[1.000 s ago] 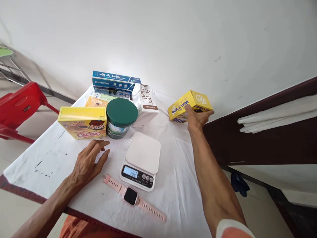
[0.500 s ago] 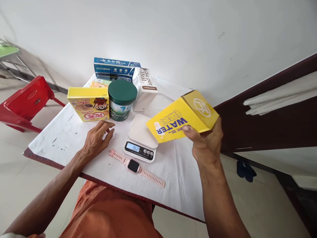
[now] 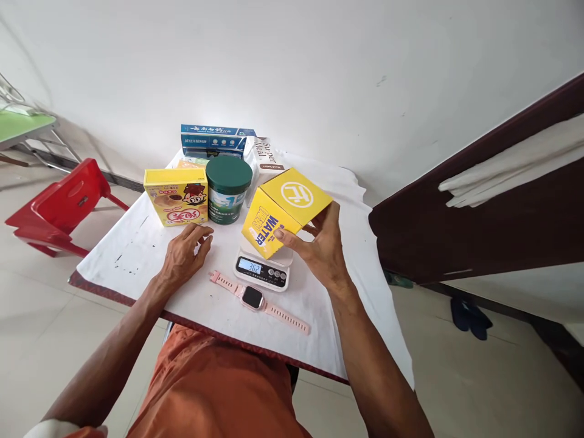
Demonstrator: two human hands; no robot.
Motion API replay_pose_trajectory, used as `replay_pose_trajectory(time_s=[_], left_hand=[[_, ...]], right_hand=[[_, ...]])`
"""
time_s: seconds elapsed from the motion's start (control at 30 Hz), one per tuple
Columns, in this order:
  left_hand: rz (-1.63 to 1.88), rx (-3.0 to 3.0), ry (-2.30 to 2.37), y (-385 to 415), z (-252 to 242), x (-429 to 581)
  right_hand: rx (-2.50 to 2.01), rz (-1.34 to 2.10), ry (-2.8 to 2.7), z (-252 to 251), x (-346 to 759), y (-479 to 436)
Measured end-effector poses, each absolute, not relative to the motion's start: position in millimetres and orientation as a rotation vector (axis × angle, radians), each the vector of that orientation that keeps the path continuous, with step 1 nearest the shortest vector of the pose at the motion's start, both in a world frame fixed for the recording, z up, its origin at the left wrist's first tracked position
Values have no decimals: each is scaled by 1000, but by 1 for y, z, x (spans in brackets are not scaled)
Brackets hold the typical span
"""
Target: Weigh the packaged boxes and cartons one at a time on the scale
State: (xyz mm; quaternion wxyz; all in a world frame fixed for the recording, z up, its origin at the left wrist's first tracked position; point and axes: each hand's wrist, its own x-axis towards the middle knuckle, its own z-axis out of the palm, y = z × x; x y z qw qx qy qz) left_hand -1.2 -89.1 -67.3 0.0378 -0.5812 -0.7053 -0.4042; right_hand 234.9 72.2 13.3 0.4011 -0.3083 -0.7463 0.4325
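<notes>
My right hand (image 3: 322, 246) grips a yellow box (image 3: 269, 210) lettered WATER, its thumb on the front. The box is tilted over a white digital kitchen scale (image 3: 262, 271) and hides most of its pan; whether it touches the pan I cannot tell. The display reads 362. My left hand (image 3: 185, 255) lies on the white cloth with loosely bent fingers and nothing in it, just in front of a yellow snack box (image 3: 177, 204). A pink-strapped smartwatch (image 3: 252, 298) lies unfastened before the scale.
Behind stand a green-lidded tub (image 3: 229, 188), a white Super Meal package (image 3: 260, 155) and blue toothpaste boxes (image 3: 218, 140). The cloth-covered table (image 3: 123, 255) adjoins the wall. A red chair (image 3: 68, 201) stands left; dark slippers (image 3: 469, 316) lie on the floor at right.
My right hand has brought the yellow WATER box leftward from beside the scale to over its pan, turning it more upright. My left hand stays where it was on the cloth.
</notes>
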Motion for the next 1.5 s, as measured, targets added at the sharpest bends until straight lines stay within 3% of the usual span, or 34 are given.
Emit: replay_pose_trajectory(time_s=[0.17,0.47,0.93,1.27,1.5], left_hand=[[-1295,-1795,-2150,-90,-67,0],[-1477,-1801,-1971,-66,-26,39],[-1808,-1772,-2080,-7,-30,87],[-1758,-1532,-2272,-6,-19,104],[-1876,-1507,-2102,-52,-9,62]], right_hand=[[-731,1161,-1855,-3,257,76],[-1157,1097,-1476,-81,291,97],[-1342,1122,-1601,-71,291,95],[-1466,1104,-1634,-67,289,94],[-1447,1076,-1698,-73,293,98]])
